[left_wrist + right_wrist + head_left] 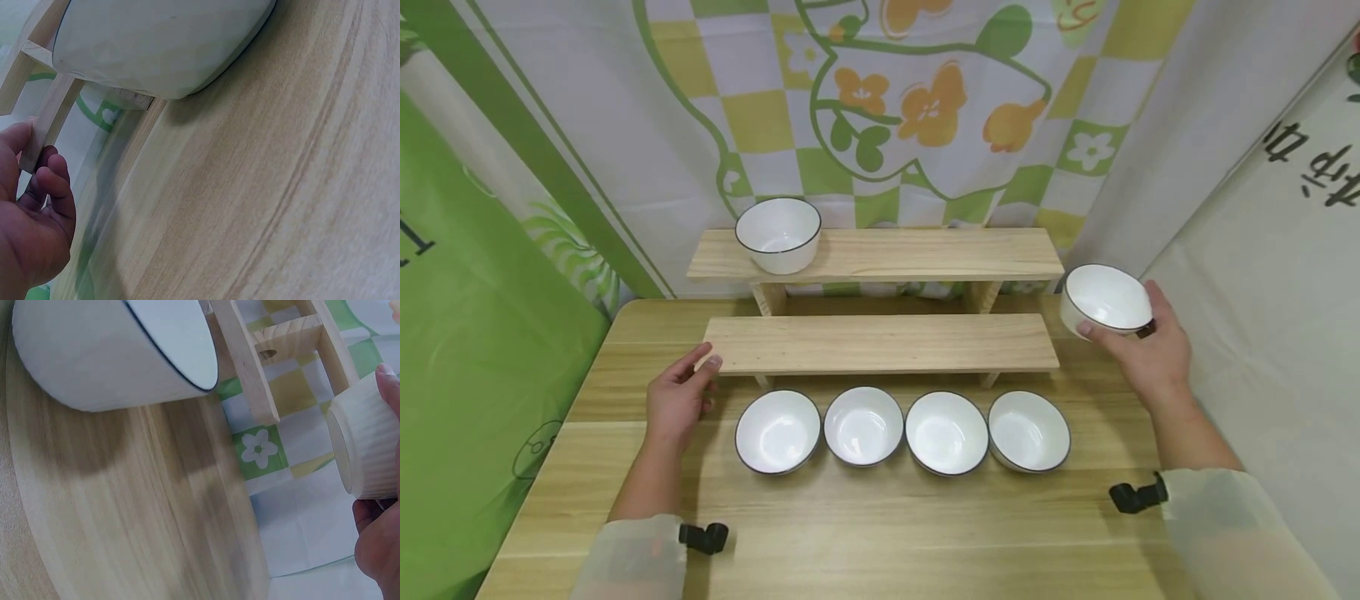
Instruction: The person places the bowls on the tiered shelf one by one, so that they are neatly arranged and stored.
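Note:
My right hand [1153,354] grips a white bowl [1108,298] with a dark rim, held in the air just off the right end of the wooden two-tier shelf [880,343]. Ribbed sides of this bowl show in the right wrist view, thumb near the rim and fingers beneath. At the shelf's other side, my left hand [681,396] pinches the left end of the lower board between thumb and fingers. Another bowl [778,237] stands at the left of the upper board [917,252]. Several like bowls [947,433] line up on the table in front of the shelf.
The wooden table [880,533] runs under everything. Behind the shelf hangs a patterned cloth [910,100]. A green panel [482,350] borders the left side and a white one [1270,333] the right, close to my right hand.

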Demonstrator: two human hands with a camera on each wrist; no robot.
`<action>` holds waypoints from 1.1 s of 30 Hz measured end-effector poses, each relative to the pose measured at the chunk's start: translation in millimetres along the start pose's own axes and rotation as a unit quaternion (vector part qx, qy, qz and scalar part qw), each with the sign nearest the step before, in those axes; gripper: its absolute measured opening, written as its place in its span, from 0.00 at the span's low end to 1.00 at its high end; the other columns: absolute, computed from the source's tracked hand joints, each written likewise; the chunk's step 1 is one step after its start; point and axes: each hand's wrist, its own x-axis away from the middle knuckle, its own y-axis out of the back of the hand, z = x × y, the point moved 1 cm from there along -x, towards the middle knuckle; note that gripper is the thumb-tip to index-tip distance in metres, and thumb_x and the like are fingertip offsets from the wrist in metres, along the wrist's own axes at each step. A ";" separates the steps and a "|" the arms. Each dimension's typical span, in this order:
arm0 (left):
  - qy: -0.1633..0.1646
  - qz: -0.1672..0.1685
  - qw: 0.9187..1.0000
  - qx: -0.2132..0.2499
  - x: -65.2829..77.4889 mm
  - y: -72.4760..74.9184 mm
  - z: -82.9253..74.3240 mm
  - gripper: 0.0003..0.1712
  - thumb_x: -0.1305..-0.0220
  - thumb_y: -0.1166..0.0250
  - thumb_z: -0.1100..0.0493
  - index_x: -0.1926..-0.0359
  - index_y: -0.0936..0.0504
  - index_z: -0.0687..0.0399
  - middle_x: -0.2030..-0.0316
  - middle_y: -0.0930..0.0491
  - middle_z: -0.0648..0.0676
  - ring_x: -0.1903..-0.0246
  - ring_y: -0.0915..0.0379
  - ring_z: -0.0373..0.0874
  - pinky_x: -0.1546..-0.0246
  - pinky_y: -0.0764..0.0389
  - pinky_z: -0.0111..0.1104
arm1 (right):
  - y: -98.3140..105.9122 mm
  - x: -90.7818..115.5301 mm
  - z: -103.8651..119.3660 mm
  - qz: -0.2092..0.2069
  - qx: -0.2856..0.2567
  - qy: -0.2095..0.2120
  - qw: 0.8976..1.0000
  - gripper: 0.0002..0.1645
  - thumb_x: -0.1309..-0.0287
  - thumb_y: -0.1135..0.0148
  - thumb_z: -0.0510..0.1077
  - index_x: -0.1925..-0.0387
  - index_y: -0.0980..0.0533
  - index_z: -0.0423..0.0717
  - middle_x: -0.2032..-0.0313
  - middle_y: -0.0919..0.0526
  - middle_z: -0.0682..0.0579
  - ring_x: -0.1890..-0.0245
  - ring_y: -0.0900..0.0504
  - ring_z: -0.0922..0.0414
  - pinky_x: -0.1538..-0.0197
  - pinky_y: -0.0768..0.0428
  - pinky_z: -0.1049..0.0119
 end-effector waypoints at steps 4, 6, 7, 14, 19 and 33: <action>-0.001 0.002 1.000 0.005 -0.3 0.1 0.1 0.31 0.39 0.21 0.48 0.36 0.16 0.48 0.70 0.19 0.44 0.74 0.23 0.38 0.85 0.24 0.27 | 0.0 1.2 4.8 0.000 -0.001 0.012 1.000 0.70 0.48 0.18 0.56 0.16 0.55 0.55 0.18 0.50 0.50 0.22 0.44 0.52 0.22 0.44 0.64; -0.003 0.003 1.000 0.004 -0.4 0.5 0.4 0.31 0.39 0.22 0.48 0.36 0.16 0.48 0.70 0.19 0.44 0.75 0.24 0.37 0.85 0.24 0.27 | -0.6 2.2 7.7 0.003 -0.002 0.016 1.000 0.69 0.48 0.18 0.55 0.16 0.54 0.54 0.18 0.51 0.50 0.22 0.44 0.52 0.22 0.44 0.64; -0.003 0.004 1.000 0.004 -0.4 0.6 0.5 0.31 0.38 0.22 0.48 0.35 0.17 0.49 0.70 0.19 0.43 0.75 0.24 0.37 0.85 0.25 0.27 | -0.9 2.6 9.2 0.005 -0.002 0.016 1.000 0.69 0.48 0.18 0.55 0.16 0.54 0.54 0.18 0.50 0.50 0.22 0.44 0.52 0.22 0.43 0.64; 0.011 0.003 1.000 0.010 -1.9 0.8 1.0 0.32 0.37 0.23 0.51 0.34 0.18 0.51 0.70 0.19 0.43 0.74 0.23 0.37 0.85 0.25 0.27 | -3.4 4.9 20.6 0.015 -0.001 0.005 1.000 0.70 0.48 0.18 0.58 0.16 0.54 0.55 0.19 0.49 0.48 0.23 0.41 0.50 0.23 0.40 0.63; 0.008 0.003 1.000 0.013 -2.5 0.9 1.9 0.32 0.38 0.22 0.51 0.34 0.18 0.51 0.68 0.18 0.42 0.74 0.23 0.37 0.85 0.25 0.27 | -3.2 7.0 25.1 0.018 -0.014 0.010 1.000 0.70 0.48 0.18 0.56 0.16 0.55 0.56 0.19 0.50 0.47 0.23 0.41 0.50 0.24 0.38 0.64; -0.004 0.003 1.000 -0.001 -0.4 -0.1 0.2 0.31 0.38 0.22 0.48 0.35 0.17 0.47 0.68 0.18 0.43 0.74 0.23 0.37 0.84 0.24 0.26 | -6.8 11.5 42.5 0.025 -0.013 0.030 0.999 0.70 0.49 0.17 0.57 0.16 0.53 0.58 0.19 0.50 0.51 0.25 0.38 0.50 0.26 0.36 0.65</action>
